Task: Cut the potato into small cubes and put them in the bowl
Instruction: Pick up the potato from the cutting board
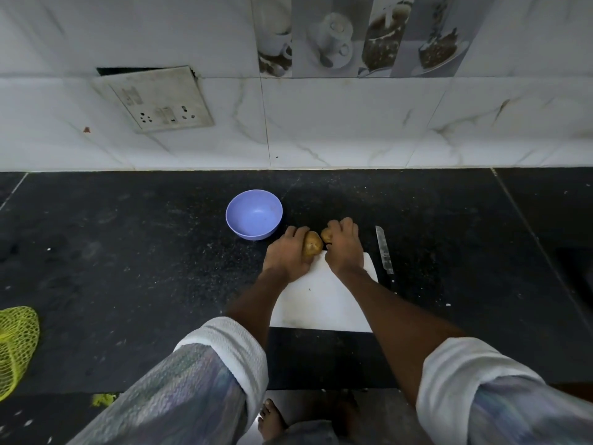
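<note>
Two hands reach over the far edge of a white cutting board (324, 300). The left hand (285, 255) curls around one potato (312, 245); the right hand (343, 248) grips a second potato (326, 235). A purple bowl (254, 214) sits just left, a knife (384, 250) right.

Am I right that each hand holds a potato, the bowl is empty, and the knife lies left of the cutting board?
Not quite. In the head view the knife lies to the right of the cutting board, not left. The rest holds: left hand and right hand each hold a potato, and the bowl is empty.
</note>
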